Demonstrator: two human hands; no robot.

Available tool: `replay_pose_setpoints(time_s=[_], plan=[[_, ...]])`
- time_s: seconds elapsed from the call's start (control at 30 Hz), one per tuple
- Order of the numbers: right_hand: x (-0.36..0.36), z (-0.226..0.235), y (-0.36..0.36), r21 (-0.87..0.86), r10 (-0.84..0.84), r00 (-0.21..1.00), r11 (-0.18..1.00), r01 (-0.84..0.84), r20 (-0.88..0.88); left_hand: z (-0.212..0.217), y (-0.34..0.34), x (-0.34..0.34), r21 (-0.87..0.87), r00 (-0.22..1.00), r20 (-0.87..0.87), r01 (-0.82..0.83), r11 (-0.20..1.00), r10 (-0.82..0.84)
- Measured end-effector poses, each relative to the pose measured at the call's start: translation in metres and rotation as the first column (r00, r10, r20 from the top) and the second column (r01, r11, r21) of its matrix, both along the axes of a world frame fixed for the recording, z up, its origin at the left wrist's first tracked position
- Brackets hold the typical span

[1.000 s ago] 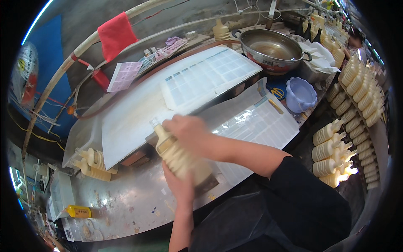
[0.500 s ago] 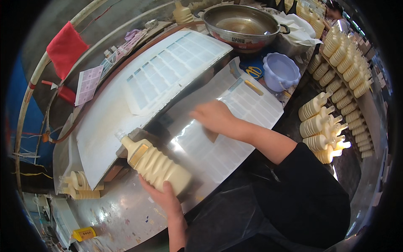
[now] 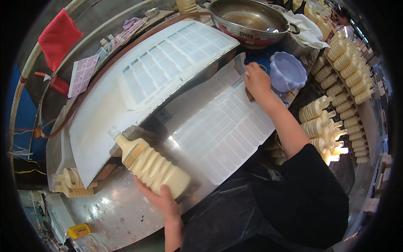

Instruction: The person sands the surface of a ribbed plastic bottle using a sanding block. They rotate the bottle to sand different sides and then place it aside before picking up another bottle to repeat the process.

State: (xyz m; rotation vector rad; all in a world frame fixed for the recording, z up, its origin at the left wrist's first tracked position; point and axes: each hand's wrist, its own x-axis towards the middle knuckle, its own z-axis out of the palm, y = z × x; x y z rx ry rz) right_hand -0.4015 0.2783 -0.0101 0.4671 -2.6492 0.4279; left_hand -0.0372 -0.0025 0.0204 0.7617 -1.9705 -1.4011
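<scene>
My left hand (image 3: 161,201) grips the base of a cream ribbed bottle (image 3: 161,170), its fingers under the side and its thumb on top. The bottle lies tilted, with its clear neck toward the upper left and a gold label on its shoulder. My right hand (image 3: 258,82) is closed at the far end of a sheet of translucent labels (image 3: 222,134). A small brown flat piece (image 3: 250,95) pokes out below its palm. Whether the fingertips pinch a label too is hidden. A second label sheet (image 3: 168,63) lies on the white sloping board (image 3: 96,113).
A lavender bowl (image 3: 289,72) and a wide metal pan (image 3: 252,21) stand beyond my right hand. Many cream bottles (image 3: 321,126) line the right side; others (image 3: 73,182) lie at left. A yellow container (image 3: 79,230) sits near the table's left edge. Another person (image 3: 345,25) is at far right.
My right hand has moved away and right, from the sheet's middle to its far end, taking the brown piece along. It now covers where a gold label lay. My left hand still holds the bottle.
</scene>
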Motion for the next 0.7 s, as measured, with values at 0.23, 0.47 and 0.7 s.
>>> replay_pose_setpoints(time_s=[0.23, 0.47, 0.7], plan=[[-0.04, 0.016, -0.004, 0.221, 0.224, 0.959, 0.958, -0.184, -0.172, 0.002, 0.002, -0.002, 0.005, 1.0, 0.002, -0.024, 1.0, 0.024], [-0.075, 0.003, 0.015, 0.385, 0.323, 0.917, 0.897, -0.217, -0.235, 0.001, 0.002, -0.001, 0.004, 0.999, 0.003, -0.039, 0.999, 0.039], [-0.072, 0.003, 0.019, 0.425, 0.375, 0.889, 0.872, -0.242, -0.262, -0.004, -0.001, 0.001, -0.015, 1.0, -0.009, -0.005, 1.0, 0.005]])
